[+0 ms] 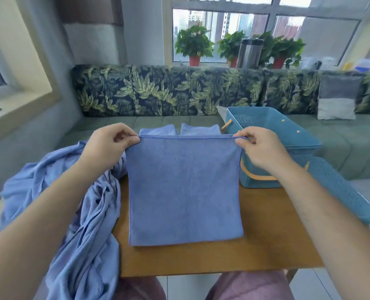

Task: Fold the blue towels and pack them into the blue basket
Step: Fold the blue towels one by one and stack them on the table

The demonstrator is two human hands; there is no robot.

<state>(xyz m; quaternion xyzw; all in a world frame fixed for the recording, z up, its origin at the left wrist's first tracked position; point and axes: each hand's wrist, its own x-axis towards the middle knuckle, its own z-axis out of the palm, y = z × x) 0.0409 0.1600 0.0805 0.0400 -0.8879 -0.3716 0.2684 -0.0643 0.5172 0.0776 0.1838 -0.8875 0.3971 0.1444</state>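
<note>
A blue towel (184,191) hangs stretched above the wooden table (266,234), its lower edge resting on the tabletop. My left hand (108,146) pinches its top left corner and my right hand (260,146) pinches its top right corner. Behind the held towel, two folded blue towels (179,129) lie at the table's far edge, mostly hidden. The blue basket (288,135) with orange handles stands open at the table's right back corner, just beyond my right hand; its inside shows no towels.
A heap of loose blue cloth (71,213) covers the table's left side and hangs over its edge. The basket's blue lid (342,191) leans at the right. A leaf-patterned sofa (158,92) with a grey cushion (337,98) stands behind. Potted plants (193,44) line the windowsill.
</note>
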